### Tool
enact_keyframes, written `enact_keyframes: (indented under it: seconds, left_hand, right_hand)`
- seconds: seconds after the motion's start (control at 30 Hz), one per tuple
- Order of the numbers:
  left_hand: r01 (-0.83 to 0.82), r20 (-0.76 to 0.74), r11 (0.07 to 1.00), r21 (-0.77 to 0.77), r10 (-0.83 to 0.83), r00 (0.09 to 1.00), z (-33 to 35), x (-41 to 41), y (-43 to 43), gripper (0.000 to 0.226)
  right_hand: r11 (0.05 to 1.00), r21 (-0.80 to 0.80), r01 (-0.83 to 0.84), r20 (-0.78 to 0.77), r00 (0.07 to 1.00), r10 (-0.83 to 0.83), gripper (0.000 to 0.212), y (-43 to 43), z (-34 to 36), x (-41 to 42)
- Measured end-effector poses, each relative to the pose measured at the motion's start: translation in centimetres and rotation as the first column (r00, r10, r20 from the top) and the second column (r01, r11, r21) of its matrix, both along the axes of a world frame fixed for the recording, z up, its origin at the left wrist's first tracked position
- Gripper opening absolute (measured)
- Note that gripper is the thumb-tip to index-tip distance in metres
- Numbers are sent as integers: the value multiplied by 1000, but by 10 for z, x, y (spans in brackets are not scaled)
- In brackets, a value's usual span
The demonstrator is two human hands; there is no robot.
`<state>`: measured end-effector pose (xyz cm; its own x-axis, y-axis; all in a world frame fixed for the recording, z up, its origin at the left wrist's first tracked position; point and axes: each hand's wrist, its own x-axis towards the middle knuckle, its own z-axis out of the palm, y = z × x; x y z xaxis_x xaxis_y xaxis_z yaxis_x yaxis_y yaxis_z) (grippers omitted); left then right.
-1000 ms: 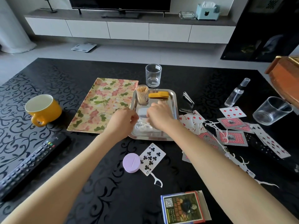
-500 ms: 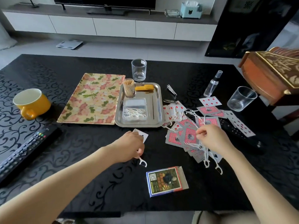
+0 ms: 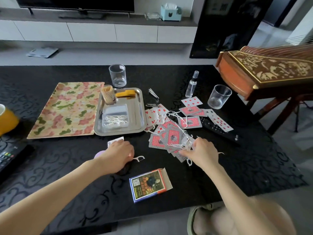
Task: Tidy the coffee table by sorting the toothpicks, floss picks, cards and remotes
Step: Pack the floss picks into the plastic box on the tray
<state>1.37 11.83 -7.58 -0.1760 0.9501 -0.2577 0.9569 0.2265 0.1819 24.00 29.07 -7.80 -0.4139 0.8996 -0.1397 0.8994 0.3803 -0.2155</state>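
1. Presently the left hand (image 3: 118, 155) lies knuckles-up on the black table (image 3: 254, 167), fingers curled over the handle end of a single floss pick (image 3: 140, 158); the pick's head sticks out to the right. A face-up card (image 3: 116, 141) and a lavender disc (image 3: 99, 154) are partly under the hand.
2. Right hand (image 3: 203, 153): fingers curled into a bunch of floss picks (image 3: 185, 144), gripping them on top of the scattered cards (image 3: 172, 138).
3. Steel tray (image 3: 141, 107) just behind: a clear box of floss picks (image 3: 115, 121), the toothpick holder (image 3: 108, 94) upright.
4. Card box (image 3: 149, 184) near the table's front edge, between the forearms.
5. Dark remote (image 3: 218, 131) right of the cards, partly under them; second remote (image 3: 10, 156) at far left.
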Motion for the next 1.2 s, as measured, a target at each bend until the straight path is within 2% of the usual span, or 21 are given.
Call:
enact_keyframes:
  seconds: [0.17,0.27,0.37,0.43,0.53,0.67,0.87,0.93,1.03,1.2]
  left_hand:
    - [-146,185,988,46,135,973,15,9,15,8]
    - [-229,370,968,100,177,912,23,18,25,9]
    - [-271,437,941,202,161,885,30,41,50,5]
    - [-286,444,922,262,148,884,31,60,72,19]
    - [-277,445,910,309,119,888,25,85,104,24]
    - [-209,361,915,344,77,929,10,105,131,22]
    - [24,195,984,178,-59,979,-1,114,133,25]
    - [84,132,986,143,-103,986,0,116,131,35]
    - [89,121,989,115,-103,987,4,118,135,31]
    - [37,172,999,-18,-34,985,12,119,146,30]
  right_hand:
    - [995,-90,32,-83,996,-40,23,-12,-5,-8]
    - [996,-83,20,-85,996,-28,16,-13,-9,-7]
    - [997,-83,0,-101,995,-9,18,-13,-8,-1]
    - [995,-95,10,-154,988,-25,20,-10,-4,6]
    - [993,-111,38,-193,979,-59,24,0,8,18]
    - [983,-182,36,-102,993,-55,23,15,18,33]
    - [982,-189,22,-88,995,-39,19,25,14,43]
    - [986,-166,18,-107,994,-36,17,26,10,45]
    - [995,-98,14,-130,991,-27,15,29,9,49]
    - [998,35,-56,-154,986,61,15,41,10,62]
